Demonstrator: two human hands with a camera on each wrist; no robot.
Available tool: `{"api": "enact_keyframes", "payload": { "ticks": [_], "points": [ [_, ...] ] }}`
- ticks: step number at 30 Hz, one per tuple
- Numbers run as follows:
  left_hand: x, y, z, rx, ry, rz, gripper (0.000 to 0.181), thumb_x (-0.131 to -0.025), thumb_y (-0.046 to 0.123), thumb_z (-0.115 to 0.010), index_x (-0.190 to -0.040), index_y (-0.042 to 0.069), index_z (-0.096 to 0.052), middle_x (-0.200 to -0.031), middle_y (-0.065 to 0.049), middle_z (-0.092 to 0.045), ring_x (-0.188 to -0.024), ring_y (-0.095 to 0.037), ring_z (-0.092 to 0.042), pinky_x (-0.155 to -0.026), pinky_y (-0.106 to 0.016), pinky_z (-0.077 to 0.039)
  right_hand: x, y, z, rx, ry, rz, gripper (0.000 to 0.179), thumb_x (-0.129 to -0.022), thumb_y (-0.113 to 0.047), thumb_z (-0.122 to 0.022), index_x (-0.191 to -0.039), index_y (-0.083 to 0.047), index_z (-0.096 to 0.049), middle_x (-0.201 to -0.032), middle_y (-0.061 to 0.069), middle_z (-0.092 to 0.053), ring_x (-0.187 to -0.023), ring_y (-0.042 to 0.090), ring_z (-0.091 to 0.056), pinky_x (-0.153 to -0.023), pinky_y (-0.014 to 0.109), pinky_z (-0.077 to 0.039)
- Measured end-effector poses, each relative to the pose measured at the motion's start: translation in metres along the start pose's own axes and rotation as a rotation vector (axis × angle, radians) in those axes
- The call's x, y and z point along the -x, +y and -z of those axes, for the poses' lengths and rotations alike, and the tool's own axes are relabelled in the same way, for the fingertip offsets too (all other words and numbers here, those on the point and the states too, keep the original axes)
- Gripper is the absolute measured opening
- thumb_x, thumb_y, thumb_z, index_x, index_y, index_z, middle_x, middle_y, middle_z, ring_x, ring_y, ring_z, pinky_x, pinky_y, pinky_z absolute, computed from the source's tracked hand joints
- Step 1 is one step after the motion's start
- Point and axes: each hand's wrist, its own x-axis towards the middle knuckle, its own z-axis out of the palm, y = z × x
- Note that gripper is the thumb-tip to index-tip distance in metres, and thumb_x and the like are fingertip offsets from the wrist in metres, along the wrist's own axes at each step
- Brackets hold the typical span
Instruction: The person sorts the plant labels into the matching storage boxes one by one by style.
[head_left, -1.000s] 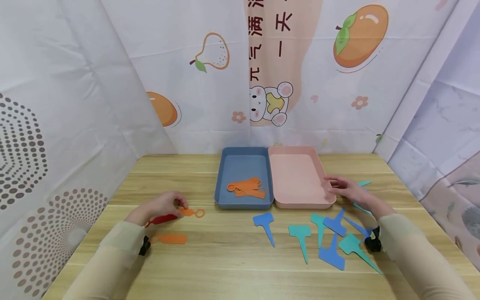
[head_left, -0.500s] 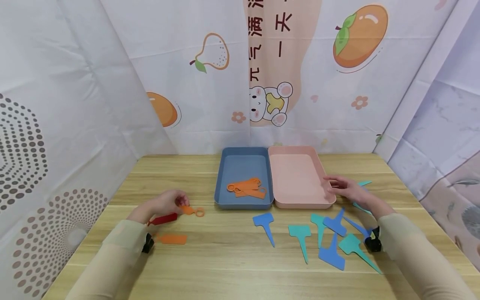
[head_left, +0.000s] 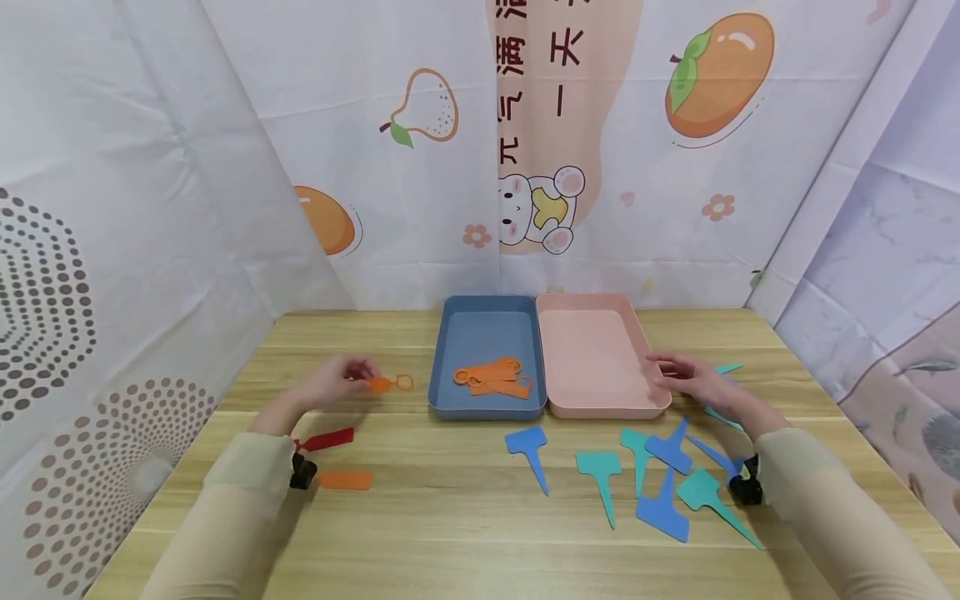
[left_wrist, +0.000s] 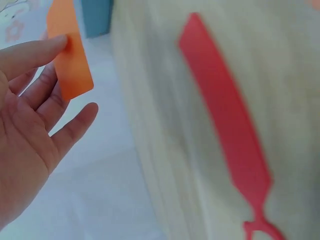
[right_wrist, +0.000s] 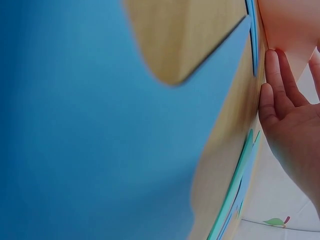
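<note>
My left hand point(head_left: 341, 382) pinches an orange plant tag point(head_left: 380, 384) between thumb and fingers, its ring end pointing right, above the table. In the left wrist view the flat end of that orange tag point(left_wrist: 72, 65) shows under the thumb. A red ring tag point(head_left: 330, 439) and another orange tag point(head_left: 347, 480) lie near the left wrist; the sleeve side hides part of the orange one. My right hand point(head_left: 693, 379) is at the right wall of the pink tray point(head_left: 658, 410), fingers loosely bent. In the right wrist view its fingertips point(right_wrist: 272, 60) appear to touch the tray.
The blue tray point(head_left: 487, 412) stands left of the pink one, with several orange tags point(head_left: 495, 379) inside. Blue T-shaped tags point(head_left: 534, 458) and green T-shaped tags point(head_left: 602, 479) lie in front and to the right. A patterned curtain point(head_left: 420, 208) hangs behind the table.
My left hand has lifted the orange tag and carried it away from me, toward the back, uncovering more of the red tag. The right hand has stayed in place.
</note>
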Motion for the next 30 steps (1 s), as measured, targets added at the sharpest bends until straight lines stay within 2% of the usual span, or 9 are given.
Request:
{"api": "enact_keyframes", "payload": {
  "ticks": [3,6,13,19,24,30],
  "points": [
    [-0.004,0.002,0.007,0.028,0.04,0.019,0.009,-0.09,-0.008,-0.062,-0.099,-0.006,-0.062,-0.092,-0.012,-0.062,-0.086,-0.025,-0.057,-0.074,-0.026,-0.049,0.0,0.001,0.001,0.011,0.006,-0.01,0.058,-0.099,-0.025,-0.058,-0.147,0.0,-0.037,-0.143,0.029,-0.039,-0.13,0.042,-0.037,-0.098,0.038,-0.039],
    [-0.01,0.003,0.011,0.018,0.065,0.031,0.011,-0.091,-0.005,-0.063,-0.102,-0.005,-0.062,-0.094,-0.011,-0.062,-0.087,-0.024,-0.057,-0.074,-0.026,-0.049,0.0,0.003,0.002,0.017,0.006,-0.007,0.057,-0.099,-0.024,-0.058,-0.147,0.001,-0.037,-0.143,0.03,-0.039,-0.131,0.044,-0.036,-0.096,0.033,-0.039],
    [-0.032,0.012,0.016,-0.024,0.1,0.036,0.014,-0.092,-0.003,-0.063,-0.106,-0.003,-0.064,-0.096,-0.01,-0.063,-0.088,-0.024,-0.057,-0.075,-0.028,-0.048,0.0,0.002,0.001,0.01,0.005,-0.014,0.058,-0.098,-0.024,-0.06,-0.146,0.002,-0.038,-0.143,0.031,-0.039,-0.131,0.046,-0.035,-0.103,0.054,-0.033],
    [-0.06,0.03,0.019,-0.054,0.1,0.012,0.013,-0.093,-0.002,-0.062,-0.106,-0.002,-0.065,-0.095,-0.012,-0.064,-0.086,-0.025,-0.057,-0.075,-0.031,-0.049,-0.001,0.003,0.0,0.026,0.007,-0.013,0.058,-0.099,-0.026,-0.058,-0.146,0.0,-0.038,-0.143,0.031,-0.039,-0.131,0.045,-0.035,-0.101,0.047,-0.036],
    [-0.084,0.045,0.014,-0.076,0.086,0.002,0.013,-0.092,-0.002,-0.063,-0.105,0.001,-0.066,-0.095,-0.011,-0.064,-0.088,-0.026,-0.059,-0.078,-0.037,-0.049,-0.002,0.002,0.001,0.026,0.01,-0.011,0.058,-0.099,-0.027,-0.059,-0.146,0.001,-0.038,-0.143,0.032,-0.037,-0.131,0.047,-0.034,-0.102,0.054,-0.033],
    [-0.11,0.057,-0.003,-0.092,0.04,-0.003,0.017,-0.093,-0.005,-0.06,-0.107,0.002,-0.066,-0.106,-0.012,-0.065,-0.099,-0.028,-0.06,-0.087,-0.042,-0.048,-0.001,-0.001,0.002,0.024,0.005,-0.016,0.059,-0.099,-0.026,-0.058,-0.147,0.0,-0.037,-0.144,0.032,-0.036,-0.133,0.047,-0.032,-0.104,0.059,-0.029]
  ]
}}
